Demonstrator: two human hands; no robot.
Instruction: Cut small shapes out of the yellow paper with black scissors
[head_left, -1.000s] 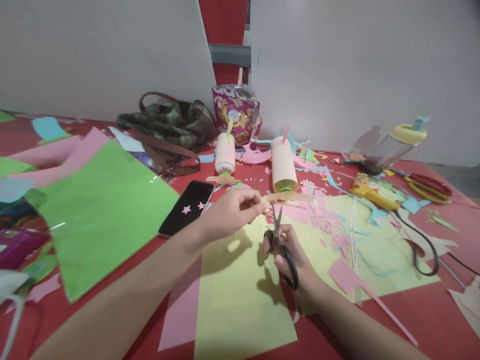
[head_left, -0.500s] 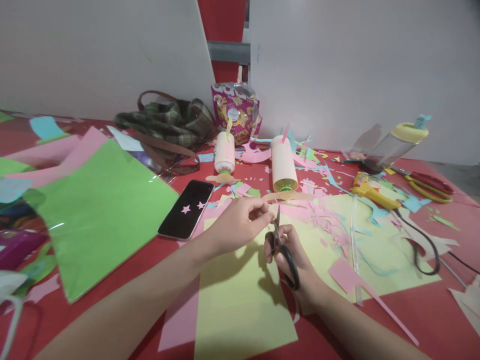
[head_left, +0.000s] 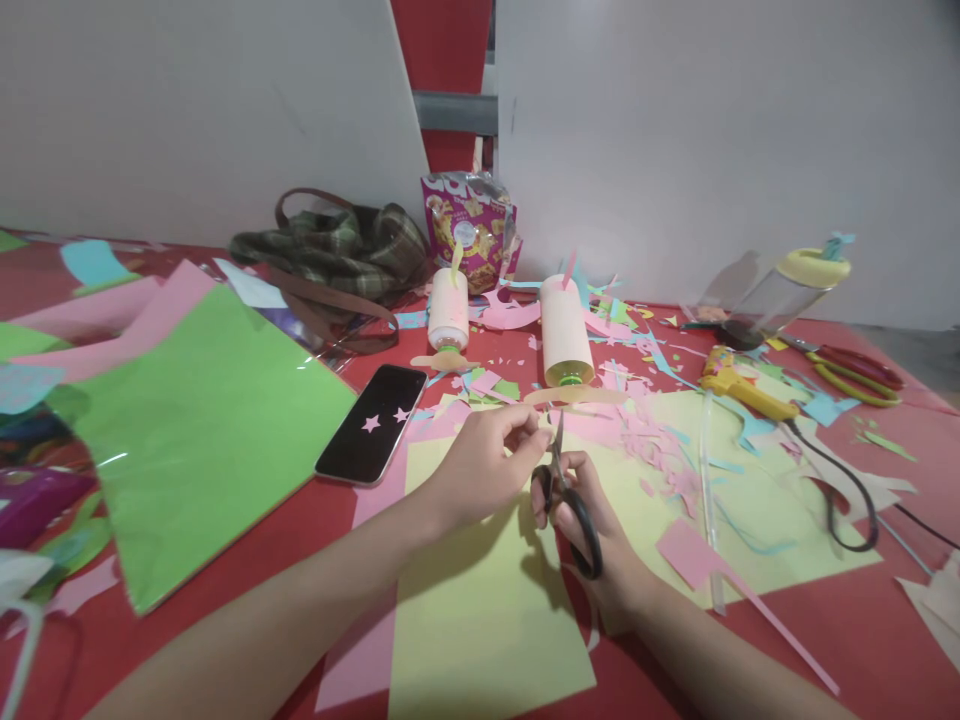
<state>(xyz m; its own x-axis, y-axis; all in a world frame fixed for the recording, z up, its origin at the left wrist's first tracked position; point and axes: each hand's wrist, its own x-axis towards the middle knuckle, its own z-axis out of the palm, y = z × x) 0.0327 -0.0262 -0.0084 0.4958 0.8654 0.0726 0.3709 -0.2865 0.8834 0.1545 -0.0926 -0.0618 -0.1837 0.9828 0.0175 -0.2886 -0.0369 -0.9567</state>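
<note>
At the left of the frame a green paper sheet lies on the red table, with a dark phone just right of it and a plaid bag further up by the wall. Near the centre the left hand has thumb and forefinger pinched closed on what looks like a small pale paper scrap, too small to make out well, held right against the blades. Just right of it the right hand is wrapped through the loops of the black scissors, blades pointing up the frame and nearly together. Both hands hover over a yellow sheet. To my eye a clean cut here calls for short snips near the pivot, turning the scrap rather than the scissors and keeping the pinching fingertips clear of the edge. Above them lie two paper-wrapped rolls amid coloured offcuts. Toward the right are a yellow glue gun, a clear bottle with a yellow lid, and red-and-yellow scissors at the far edge.
</note>
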